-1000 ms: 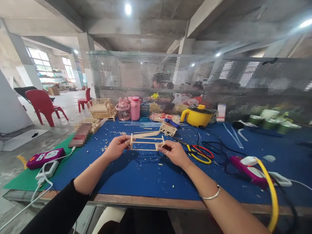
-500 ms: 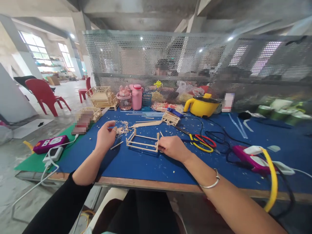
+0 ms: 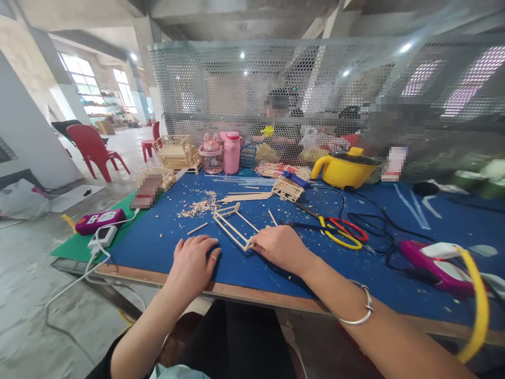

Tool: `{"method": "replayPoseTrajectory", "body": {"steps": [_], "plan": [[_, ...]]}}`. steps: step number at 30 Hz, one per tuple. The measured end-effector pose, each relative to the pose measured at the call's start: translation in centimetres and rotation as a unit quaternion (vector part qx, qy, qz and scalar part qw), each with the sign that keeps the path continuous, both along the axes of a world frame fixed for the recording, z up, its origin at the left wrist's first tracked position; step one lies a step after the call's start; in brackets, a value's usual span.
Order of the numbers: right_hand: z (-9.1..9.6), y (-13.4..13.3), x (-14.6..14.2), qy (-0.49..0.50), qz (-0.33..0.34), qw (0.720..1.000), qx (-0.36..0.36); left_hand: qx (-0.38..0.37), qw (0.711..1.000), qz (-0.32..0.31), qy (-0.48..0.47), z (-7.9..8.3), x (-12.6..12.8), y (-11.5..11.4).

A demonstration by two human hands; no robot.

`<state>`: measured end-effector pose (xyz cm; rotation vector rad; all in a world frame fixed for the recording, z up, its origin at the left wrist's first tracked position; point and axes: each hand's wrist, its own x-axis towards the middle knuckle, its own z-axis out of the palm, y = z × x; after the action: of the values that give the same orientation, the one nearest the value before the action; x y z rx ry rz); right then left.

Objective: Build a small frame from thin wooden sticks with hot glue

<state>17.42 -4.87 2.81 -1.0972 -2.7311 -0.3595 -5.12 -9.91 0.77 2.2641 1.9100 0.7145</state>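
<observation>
My right hand [image 3: 282, 246] pinches the near right corner of a small open frame [image 3: 230, 230] made of thin wooden sticks. The frame sits at an angle on the blue table top [image 3: 158, 263]. My left hand [image 3: 194, 263] rests palm down near the table's front edge, fingers stretched out, with nothing in it. Beyond it lies a loose short stick [image 3: 197, 228], and another stick [image 3: 272, 217] is just past my right hand. Wood crumbs [image 3: 199, 206] and a bundle of long sticks [image 3: 248, 197] are behind the frame.
Scissors with yellow and red handles [image 3: 341, 237] lie right of my right hand among black cables. Farther back are a small stick structure [image 3: 288, 188], a yellow pot [image 3: 349, 169], a pink bottle [image 3: 232, 152] and a mesh screen [image 3: 221, 95]. Purple power strips [image 3: 430, 268] flank the work area.
My left hand has come down and toward the table's front edge. The stick frame has been turned, its right end now nearer me, with my right hand still on its corner. The view has shifted left.
</observation>
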Motion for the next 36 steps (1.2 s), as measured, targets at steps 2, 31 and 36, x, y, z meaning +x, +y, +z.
{"method": "replayPoseTrajectory", "body": {"steps": [2,31,36], "plan": [[0.1,0.0,0.0,0.04,0.004,0.998,-0.044,-0.023,0.999,-0.021,0.012,-0.1,0.3,0.5],[0.1,0.8,0.7,0.24,-0.003,0.945,-0.224,0.045,0.994,0.084,0.046,-0.4,2.0,0.5],[1.6,1.9,3.9,0.323,-0.098,0.927,-0.164,0.027,0.99,0.122,0.059,0.0,0.7,1.0]]}}
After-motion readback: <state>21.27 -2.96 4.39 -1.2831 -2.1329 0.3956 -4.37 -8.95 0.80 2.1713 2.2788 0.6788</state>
